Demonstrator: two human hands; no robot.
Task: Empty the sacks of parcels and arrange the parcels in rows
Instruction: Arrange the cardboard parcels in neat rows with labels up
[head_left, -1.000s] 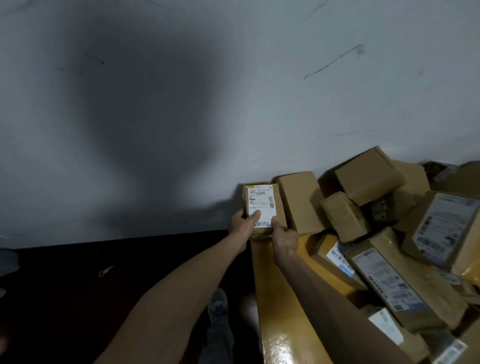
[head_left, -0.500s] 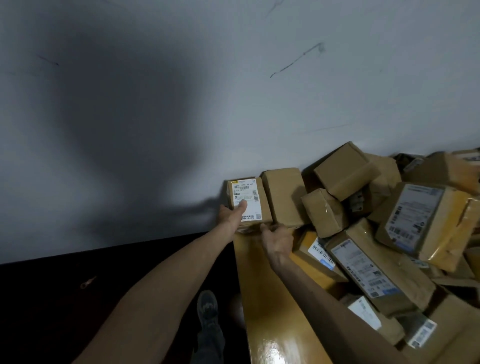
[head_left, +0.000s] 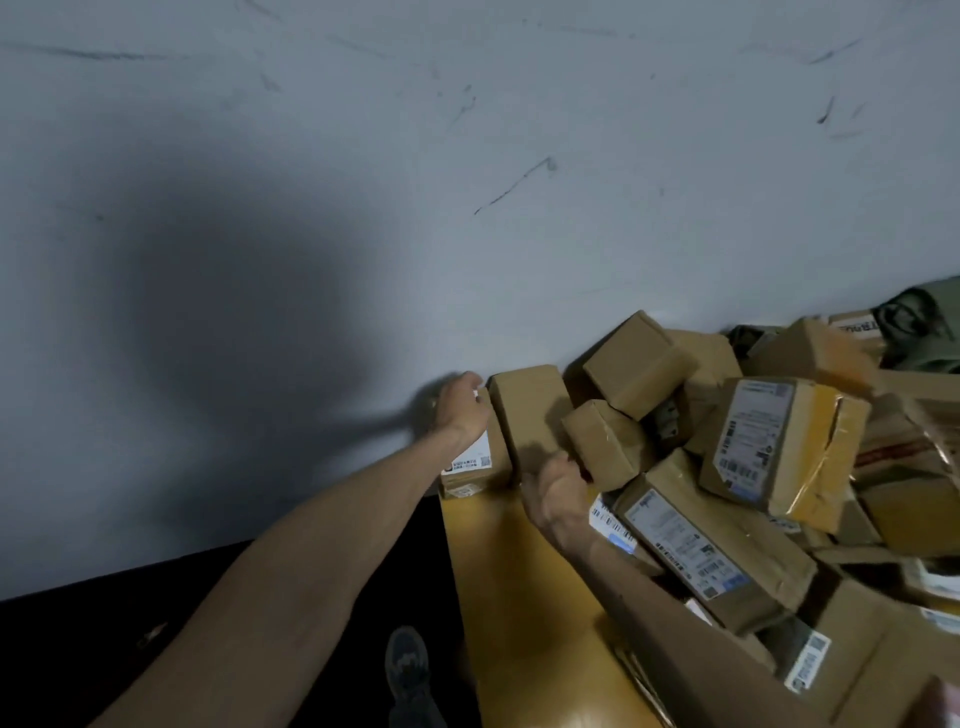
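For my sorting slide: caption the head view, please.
Left hand holds a labelled parcel upright by the wall; right hand, fingers curled, at the edge of the jumbled parcel pile.

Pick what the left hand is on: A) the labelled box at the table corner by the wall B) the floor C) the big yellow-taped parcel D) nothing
A: the left hand curls over the top of the labelled box at the table corner, against the wall.

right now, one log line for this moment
left hand: grips labelled box at wall | right hand: at small box, grip unclear | pile: unsorted
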